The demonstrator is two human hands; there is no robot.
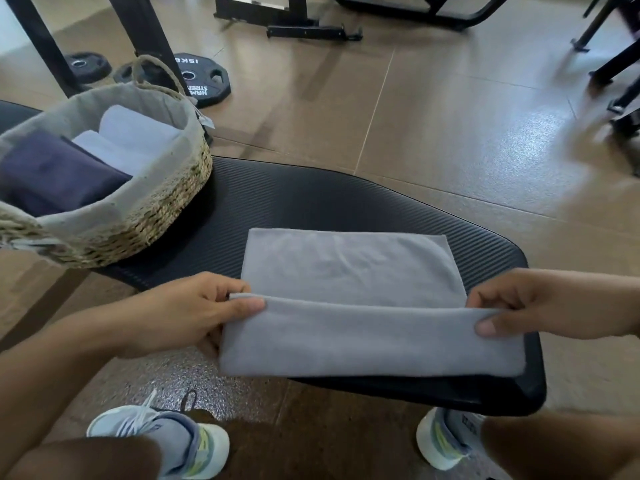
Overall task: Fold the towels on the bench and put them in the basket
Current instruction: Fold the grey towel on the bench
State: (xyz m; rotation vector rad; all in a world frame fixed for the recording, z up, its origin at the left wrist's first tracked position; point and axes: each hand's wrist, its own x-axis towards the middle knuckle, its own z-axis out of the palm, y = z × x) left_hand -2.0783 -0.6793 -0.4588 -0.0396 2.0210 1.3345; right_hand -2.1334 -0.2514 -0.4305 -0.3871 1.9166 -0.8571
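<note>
A grey towel [349, 271] lies on the black ribbed bench [311, 199], its near part lifted and doubled over toward the far edge. My left hand [194, 310] pinches the left corner of the raised fold, thumb on top. My right hand [540, 303] pinches the right corner the same way. A woven basket [149, 216] with a grey liner stands on the bench at the left. It holds a dark navy towel [52, 174] and two pale folded towels [135, 133].
Black weight plates [204, 77] lie on the tiled floor behind the basket, beside dark rack legs [149, 29]. More gym frames stand at the back and far right. My two shoes [162, 438] are on the floor under the bench's near edge.
</note>
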